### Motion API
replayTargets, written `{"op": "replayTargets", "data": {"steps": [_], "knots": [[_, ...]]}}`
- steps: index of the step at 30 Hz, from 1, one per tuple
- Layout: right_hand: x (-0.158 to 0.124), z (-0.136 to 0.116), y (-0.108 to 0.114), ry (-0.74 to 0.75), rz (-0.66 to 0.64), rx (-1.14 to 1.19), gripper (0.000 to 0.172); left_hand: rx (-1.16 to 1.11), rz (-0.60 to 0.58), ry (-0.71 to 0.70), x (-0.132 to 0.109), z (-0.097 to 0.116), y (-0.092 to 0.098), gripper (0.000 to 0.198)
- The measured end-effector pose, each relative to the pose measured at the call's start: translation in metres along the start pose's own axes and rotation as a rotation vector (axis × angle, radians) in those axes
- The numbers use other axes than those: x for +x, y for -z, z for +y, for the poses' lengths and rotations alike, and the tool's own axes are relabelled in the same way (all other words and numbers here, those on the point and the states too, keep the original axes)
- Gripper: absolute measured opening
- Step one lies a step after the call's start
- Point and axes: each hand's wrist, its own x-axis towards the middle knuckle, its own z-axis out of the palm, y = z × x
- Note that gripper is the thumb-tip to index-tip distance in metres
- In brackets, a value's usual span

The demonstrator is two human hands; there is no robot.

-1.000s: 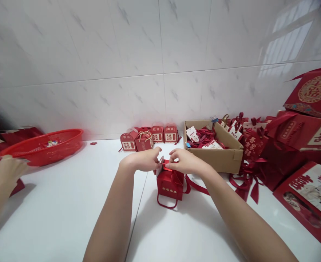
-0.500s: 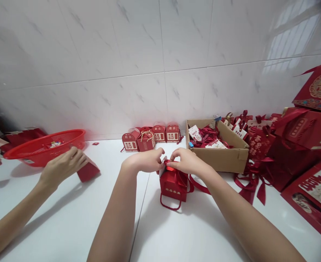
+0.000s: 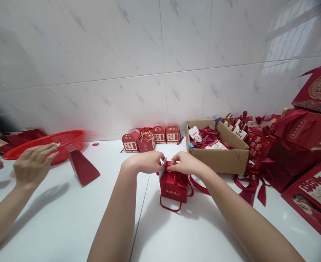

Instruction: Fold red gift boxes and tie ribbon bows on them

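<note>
Evidently close work: a red gift box with gold lettering (image 3: pixel 173 186) stands upright on the white table (image 3: pixel 114 189), just in front of the cardboard carton (image 3: pixel 222 162). Left hand (image 3: pixel 149 162): thumb and forefinger appear to pinch the pale-edged side flap. Right hand (image 3: pixel 186 162): thumb and forefinger bent, tips pinching the red top edge. Good practice, I judge: steady the flap with the left, work the top edge with light fingertips so the card does not crease, and keep the red ribbon (image 3: pixel 200 186) and cord handle (image 3: pixel 170 209) out of the fold. Against half a second ago: gift box barely shifted, left fingertips closer in on the flap; co-worker's hand (image 3: pixel 35 167), fingers loosely spread, has let go of the red paper box (image 3: pixel 84 168), which now stands alone.
</note>
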Motion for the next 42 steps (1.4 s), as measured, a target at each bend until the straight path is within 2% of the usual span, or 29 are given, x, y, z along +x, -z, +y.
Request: {"op": "replayTargets", "data": {"steps": [5, 10, 14, 20, 28, 32, 36, 38, 40, 42], "knots": [[0.001, 0.004, 0.003, 0.012, -0.07, 0.088, 0.024, 0.0, 0.01, 0.004, 0.001, -0.001, -0.001, 0.029], [0.005, 0.008, 0.001, 0.12, -0.097, 0.19, 0.028, 0.054, 0.011, 0.006, 0.003, -0.003, -0.002, 0.03], [0.008, 0.011, -0.002, 0.185, -0.165, 0.187, 0.031, 0.066, 0.013, -0.001, 0.004, -0.003, -0.002, 0.03], [0.009, 0.01, -0.006, 0.201, -0.227, 0.217, 0.032, 0.042, 0.015, -0.019, 0.003, -0.002, -0.002, 0.034], [0.009, 0.007, -0.008, 0.172, -0.157, 0.187, 0.03, -0.118, -0.017, -0.042, 0.003, -0.003, 0.0, 0.028], [0.012, 0.011, -0.009, 0.184, -0.151, 0.173, 0.027, -0.117, 0.033, -0.018, 0.004, -0.003, -0.001, 0.024], [0.013, 0.011, -0.01, 0.218, -0.144, 0.151, 0.026, -0.104, 0.096, -0.092, 0.006, -0.005, -0.004, 0.02], [0.01, 0.009, -0.008, 0.239, -0.136, 0.111, 0.026, -0.137, 0.094, -0.074, 0.005, -0.008, -0.003, 0.017], [0.002, 0.003, -0.002, 0.234, -0.064, 0.028, 0.026, -0.185, 0.125, -0.042, 0.003, -0.01, 0.0, 0.015], [-0.01, -0.004, 0.009, 0.194, 0.075, -0.061, 0.025, -0.264, 0.244, -0.067, -0.003, -0.012, 0.004, 0.015]]}}
